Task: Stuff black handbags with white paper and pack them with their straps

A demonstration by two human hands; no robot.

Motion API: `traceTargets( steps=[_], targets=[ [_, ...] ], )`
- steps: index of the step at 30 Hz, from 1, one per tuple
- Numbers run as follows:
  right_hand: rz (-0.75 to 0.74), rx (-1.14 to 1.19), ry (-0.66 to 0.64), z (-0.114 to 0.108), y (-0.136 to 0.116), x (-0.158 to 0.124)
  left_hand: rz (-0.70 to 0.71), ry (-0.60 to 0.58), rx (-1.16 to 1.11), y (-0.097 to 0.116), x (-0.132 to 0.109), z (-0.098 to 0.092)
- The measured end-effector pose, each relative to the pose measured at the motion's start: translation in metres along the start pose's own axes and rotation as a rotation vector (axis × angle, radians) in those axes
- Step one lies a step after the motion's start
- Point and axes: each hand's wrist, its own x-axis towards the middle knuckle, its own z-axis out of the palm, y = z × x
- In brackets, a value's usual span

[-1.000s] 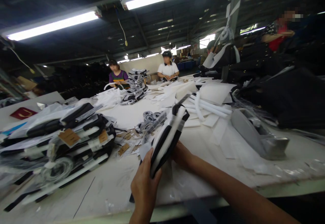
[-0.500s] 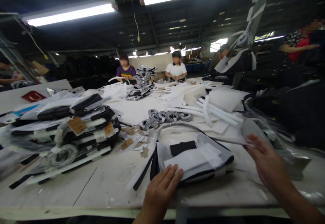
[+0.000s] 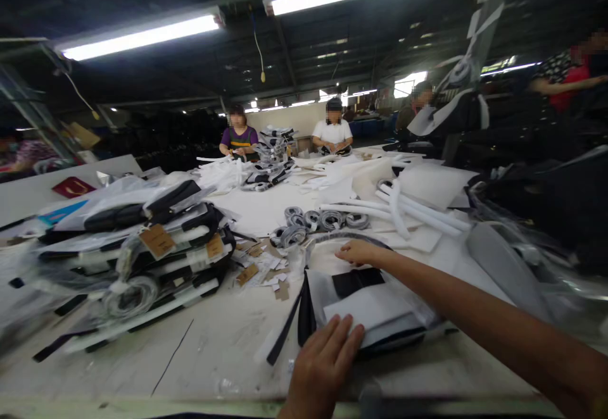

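A black bag (image 3: 306,318) lies on the table before me, its face covered with white padding sheet (image 3: 370,305) and a black strip (image 3: 358,281) showing in the middle. Its wrapped handle (image 3: 349,235) arches at the far side. My left hand (image 3: 327,362) rests on the near edge of the bag, fingers extended on the white sheet. Reaching across the bag, my right hand (image 3: 358,252) is over the handle loop with its fingers stretched leftward and nothing visible in them. Whether it touches the handle I cannot tell.
A pile of wrapped black bags (image 3: 142,267) with brown tags stands at left. Beyond my bag lie coiled wrapped handles (image 3: 331,219), white foam tubes (image 3: 418,207) and paper scraps (image 3: 266,264). A translucent grey sheet (image 3: 503,267) is at right. Two people sit across the table.
My right hand has left the plastic at the right and swung left across the bag to the handle. My left hand stays on the near edge. The view has shifted slightly.
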Motion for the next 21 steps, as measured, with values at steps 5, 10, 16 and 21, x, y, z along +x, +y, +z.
traceTargets(
  steps=[5,10,16,21],
  targets=[
    [0.142,0.168,0.047,0.024,-0.011,0.035,0.046,0.041,0.028,-0.005,0.005,-0.003],
    [0.071,0.329,0.118,0.029,-0.011,0.044,0.142,0.026,-0.004,-0.011,0.011,-0.008],
    [-0.182,0.483,0.152,0.005,-0.017,0.023,0.124,0.011,-0.032,-0.010,0.014,-0.009],
    [-0.403,0.452,0.092,-0.012,-0.036,-0.035,0.102,0.005,-0.047,-0.010,0.014,-0.008]
  ],
)
